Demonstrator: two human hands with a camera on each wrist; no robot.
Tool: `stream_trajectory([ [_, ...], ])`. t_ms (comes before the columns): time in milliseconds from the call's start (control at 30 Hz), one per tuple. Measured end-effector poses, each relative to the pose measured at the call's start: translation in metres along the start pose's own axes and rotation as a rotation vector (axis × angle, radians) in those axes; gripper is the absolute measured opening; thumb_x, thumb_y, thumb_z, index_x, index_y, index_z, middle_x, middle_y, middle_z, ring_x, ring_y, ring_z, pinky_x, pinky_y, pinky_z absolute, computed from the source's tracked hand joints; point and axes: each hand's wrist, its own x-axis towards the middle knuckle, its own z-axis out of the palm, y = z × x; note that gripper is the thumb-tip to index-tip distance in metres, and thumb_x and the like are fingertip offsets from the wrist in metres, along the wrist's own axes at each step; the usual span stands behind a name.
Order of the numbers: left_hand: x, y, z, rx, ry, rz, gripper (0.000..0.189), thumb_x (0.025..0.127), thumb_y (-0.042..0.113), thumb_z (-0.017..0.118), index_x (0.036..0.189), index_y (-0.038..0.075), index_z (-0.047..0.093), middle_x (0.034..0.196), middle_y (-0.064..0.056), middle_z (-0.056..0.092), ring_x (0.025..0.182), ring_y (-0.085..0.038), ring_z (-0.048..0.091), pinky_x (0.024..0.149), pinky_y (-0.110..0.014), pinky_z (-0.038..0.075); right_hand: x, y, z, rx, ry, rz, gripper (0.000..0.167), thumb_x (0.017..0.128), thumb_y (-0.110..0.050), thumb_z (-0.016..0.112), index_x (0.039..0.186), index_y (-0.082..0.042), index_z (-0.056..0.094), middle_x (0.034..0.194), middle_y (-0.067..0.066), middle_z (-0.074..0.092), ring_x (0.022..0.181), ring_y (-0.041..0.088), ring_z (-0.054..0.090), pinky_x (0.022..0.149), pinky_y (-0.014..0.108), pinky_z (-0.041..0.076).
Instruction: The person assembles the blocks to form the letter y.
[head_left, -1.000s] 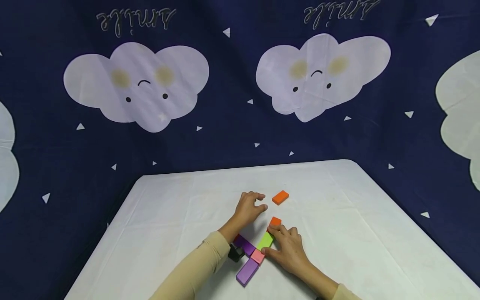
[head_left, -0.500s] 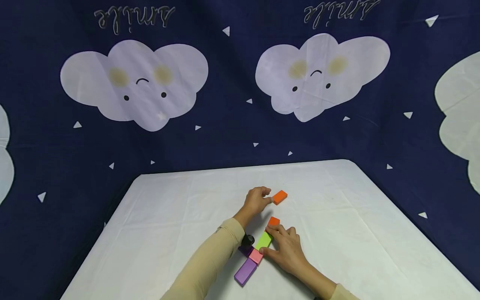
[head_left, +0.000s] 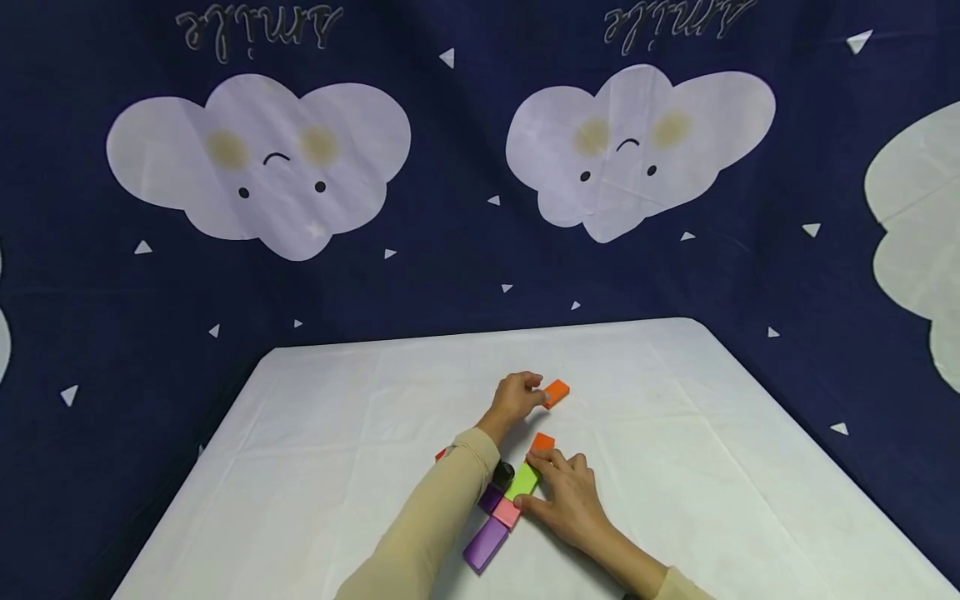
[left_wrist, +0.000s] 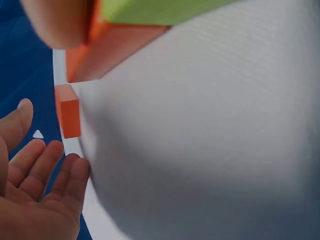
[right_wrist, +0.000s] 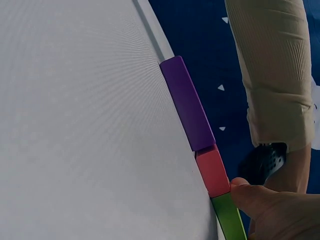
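Note:
My left hand [head_left: 516,396] reaches to a loose orange block [head_left: 557,392], thumb beside its near left end. In the left wrist view its fingers are spread, with a gap to that block. My right hand [head_left: 573,500] holds a light green block [head_left: 522,482] between thumb and fingers. Its fingertips also meet an orange block [head_left: 543,442] at the row's far end, and its thumb lies by the pink block [head_left: 507,512]. A purple block [head_left: 486,544] ends the row nearest me. A darker purple block [head_left: 491,498] branches left, partly hidden by the left wrist.
A white-covered table [head_left: 337,400] carries everything. A red piece [head_left: 441,454] peeks out behind the left sleeve [head_left: 431,508]. A black wrist camera [head_left: 503,475] hangs over the branch blocks. Behind stands a dark blue cloth [head_left: 450,275] printed with clouds.
My left hand has moved right and forward to the loose orange block, its sleeve now covering more of the left branch. My right hand stays on the row.

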Motion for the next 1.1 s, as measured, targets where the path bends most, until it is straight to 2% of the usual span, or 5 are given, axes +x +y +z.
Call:
stream_trajectory([
  [267,0.009,-0.007,0.005,-0.063,-0.016,-0.008,0.036,0.082,0.014,0.071,0.117,0.007,0.066,0.111,-0.009,0.07,0.1,-0.021,0.063,0.074,-0.022,0.05,0.002,0.0,0.0,-0.013,0.017,-0.017,0.062,0.066,-0.044,0.079,0.119,-0.013,0.065,0.116,-0.003,0.06,0.078,0.011,0.033,0.07,0.028,0.027],
  [633,0.008,-0.01,0.016,0.09,-0.004,0.05,0.037,0.078,0.018,0.076,0.113,0.007,0.069,0.109,-0.009,0.07,0.102,-0.02,0.062,0.091,-0.029,0.047,0.001,0.001,0.002,-0.003,0.002,-0.009,0.064,0.066,-0.046,0.078,0.12,-0.014,0.065,0.118,-0.002,0.06,0.079,0.012,0.034,0.071,0.029,0.027],
  [800,0.009,-0.009,0.018,0.155,0.006,0.031,0.037,0.077,0.02,0.077,0.111,0.008,0.07,0.104,-0.007,0.068,0.101,-0.022,0.056,0.089,-0.028,0.045,0.0,0.001,0.002,-0.001,0.002,-0.01,0.064,0.066,-0.046,0.078,0.12,-0.013,0.065,0.117,-0.003,0.06,0.079,0.011,0.033,0.071,0.028,0.027],
  [1000,0.01,-0.008,0.018,0.242,0.018,0.052,0.038,0.076,0.025,0.078,0.109,0.008,0.071,0.1,-0.007,0.066,0.097,-0.022,0.052,0.085,-0.027,0.043,0.001,0.0,0.002,-0.003,0.005,-0.014,0.063,0.066,-0.046,0.078,0.119,-0.013,0.065,0.117,-0.003,0.06,0.079,0.011,0.033,0.07,0.028,0.027],
  [1100,0.01,-0.008,0.018,0.244,0.019,0.032,0.036,0.076,0.023,0.077,0.108,0.008,0.071,0.101,-0.006,0.066,0.097,-0.022,0.052,0.085,-0.028,0.043,0.001,0.0,0.003,-0.004,0.005,-0.011,0.063,0.066,-0.046,0.078,0.119,-0.013,0.065,0.117,-0.003,0.06,0.079,0.011,0.033,0.071,0.028,0.027],
])
